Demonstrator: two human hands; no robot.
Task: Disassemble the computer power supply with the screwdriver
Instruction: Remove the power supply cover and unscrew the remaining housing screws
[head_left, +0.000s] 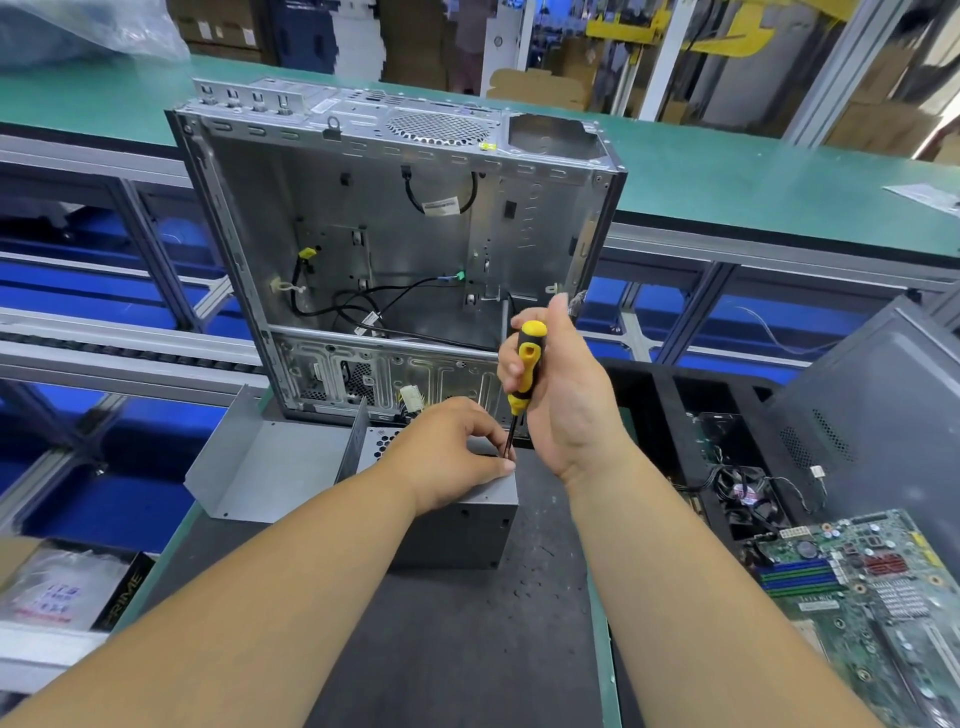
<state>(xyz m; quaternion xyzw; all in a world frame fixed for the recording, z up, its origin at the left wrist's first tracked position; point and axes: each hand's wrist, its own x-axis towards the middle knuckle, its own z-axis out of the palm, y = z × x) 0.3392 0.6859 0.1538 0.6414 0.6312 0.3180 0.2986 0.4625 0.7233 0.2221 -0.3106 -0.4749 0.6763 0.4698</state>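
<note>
The power supply (457, 525), a grey metal box, lies on the dark work mat (467, 649) directly in front of the person, just before the opened computer case (395, 249). The right hand (558, 395) is closed around the yellow and black handle of the screwdriver (524, 371) and holds it almost upright, so the shaft comes down to the top edge of the box near its right corner. I think this steep angle keeps the tip straight in a screw there, but the screw itself is hidden by the fingers. The left hand (457, 452) rests on the top of the box, and its thumb and fingertips pinch around the lower end of the shaft, probably to guide the tip and to keep the box from sliding.

The case stands on its side, open toward the person; inside are only loose black cables (363, 306) and a few connectors. To the left of the power supply lies a bent grey metal cover (260, 467), with nothing in it. At the right, a green motherboard (872, 587) lies near a small fan (748, 499).
</note>
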